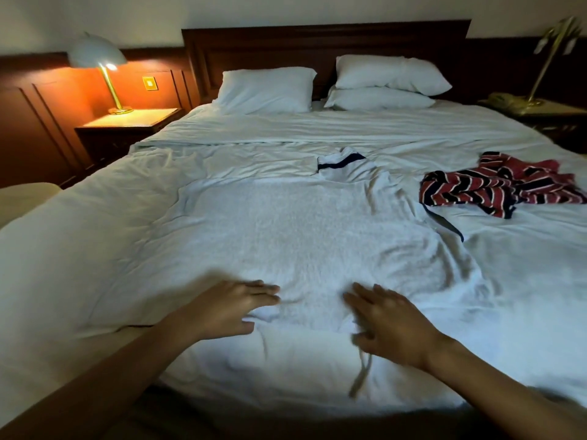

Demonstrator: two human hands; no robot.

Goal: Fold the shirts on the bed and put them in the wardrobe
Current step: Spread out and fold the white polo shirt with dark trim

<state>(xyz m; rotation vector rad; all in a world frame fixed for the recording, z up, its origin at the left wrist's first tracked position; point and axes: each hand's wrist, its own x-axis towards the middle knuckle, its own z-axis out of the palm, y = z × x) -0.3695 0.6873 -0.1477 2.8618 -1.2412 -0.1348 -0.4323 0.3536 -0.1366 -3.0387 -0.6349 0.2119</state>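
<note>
White shirt (301,236) lies spread flat mid-bed (95,249), navy-trimmed collar pointing to 12 o'clock. Both hands are on its hem. Left hand (228,308) at 7 o'clock has fingers straight, palm down, gripping nothing. Right hand (390,325) at 5 o'clock is slightly blurred, fingers extended flat. Striped shirt (495,188) sits crumpled at 2 o'clock, just beside the white one.

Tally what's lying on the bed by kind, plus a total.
Shirts: 2 (white shirt, striped shirt)
Pillows: 3 (left pillow, upper right pillow, lower right pillow)
Total: 5
</note>
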